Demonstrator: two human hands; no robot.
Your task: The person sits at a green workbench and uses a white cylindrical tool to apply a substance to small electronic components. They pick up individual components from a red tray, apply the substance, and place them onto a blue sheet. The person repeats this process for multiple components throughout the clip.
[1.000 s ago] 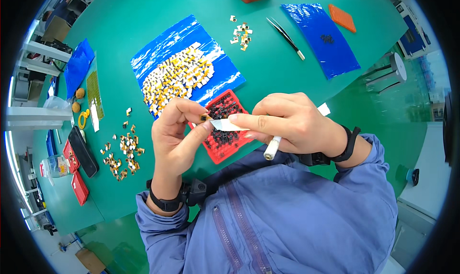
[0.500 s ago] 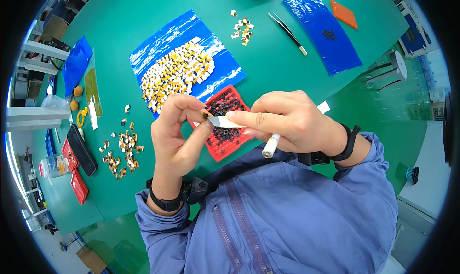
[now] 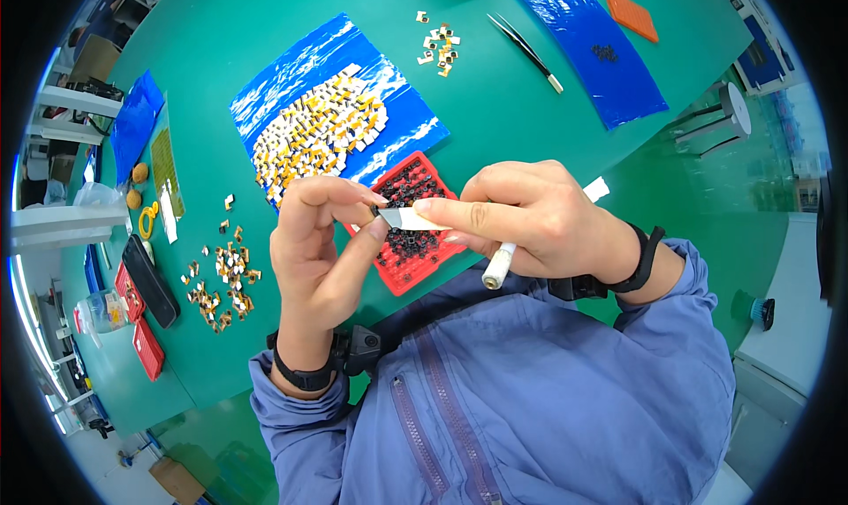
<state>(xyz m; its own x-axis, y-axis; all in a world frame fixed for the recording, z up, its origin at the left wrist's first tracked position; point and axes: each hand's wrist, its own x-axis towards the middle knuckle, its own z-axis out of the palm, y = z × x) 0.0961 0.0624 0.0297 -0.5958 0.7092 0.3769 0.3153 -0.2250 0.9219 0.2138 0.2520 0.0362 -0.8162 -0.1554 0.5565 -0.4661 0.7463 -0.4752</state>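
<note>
pinching a part (image 3: pixel 376 211), the left hand (image 3: pixel 320 244) meets the blade (image 3: pixel 417 220) gripped by the right hand (image 3: pixel 541 212), above the tray (image 3: pixel 403 283). blue sheets (image 3: pixel 608 97) lie on the green counter (image 3: pixel 477 121); a stool (image 3: pixel 735 114) stands beyond.

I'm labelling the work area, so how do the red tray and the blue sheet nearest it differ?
The red tray is smaller than the blue sheet. The tray looks rigid, while the sheet looks thin and glossy. The tray holds black pieces; the sheet bears white-and-gold pieces. Both carry many small parts.
</note>
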